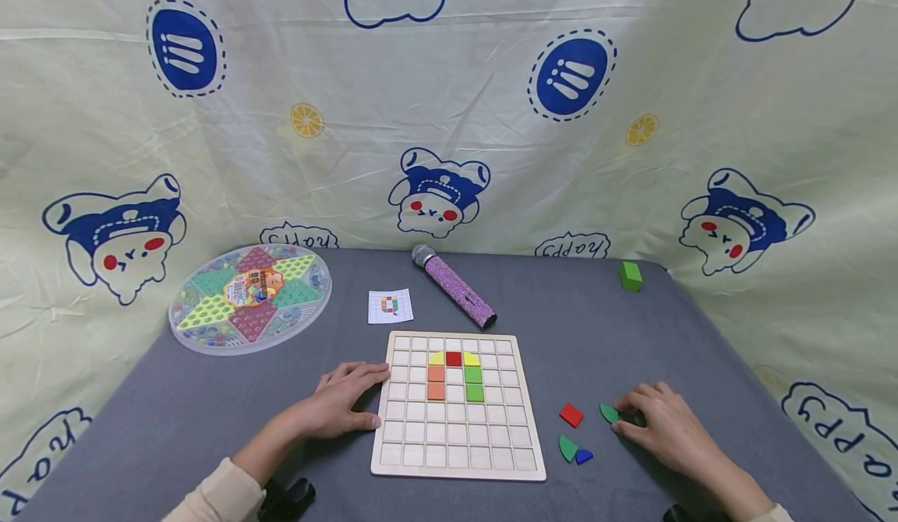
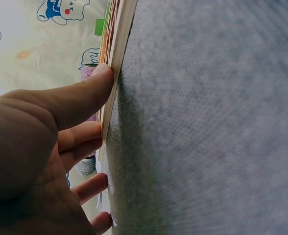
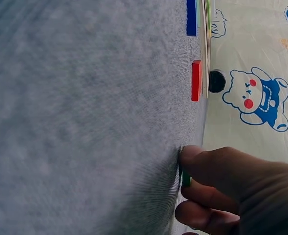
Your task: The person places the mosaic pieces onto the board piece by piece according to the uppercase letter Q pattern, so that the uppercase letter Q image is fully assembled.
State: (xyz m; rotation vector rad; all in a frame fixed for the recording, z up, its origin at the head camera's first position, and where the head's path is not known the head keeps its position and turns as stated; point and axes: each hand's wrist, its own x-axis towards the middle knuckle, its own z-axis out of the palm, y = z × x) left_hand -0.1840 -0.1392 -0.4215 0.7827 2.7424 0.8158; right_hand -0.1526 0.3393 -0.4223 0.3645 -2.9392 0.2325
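A square wooden grid board [image 1: 459, 460] lies on the table, bearing two orange squares [image 1: 436, 382], a red square [image 1: 454, 359], two green squares [image 1: 474, 384] and two yellow pieces [image 1: 471, 359]. My left hand [image 1: 344, 401] touches the board's left edge with thumb and fingertips, its fingers fairly straight. To the right of the board, my right hand [image 1: 662, 421] pinches a green quarter-circle block [image 1: 608, 413] at table level; the fingers partly hide it. Near that hand lie a loose red square block [image 1: 571, 414], another green quarter-circle block [image 1: 567, 448] and a small blue block [image 1: 584, 456].
Behind the board are a small pattern card [image 1: 390, 306] and a purple glittery microphone [image 1: 459, 288]. A round Chinese checkers board [image 1: 250, 298] occupies the back left. A green block [image 1: 631, 276] stands at the back right, before a printed curtain [image 1: 449, 117].
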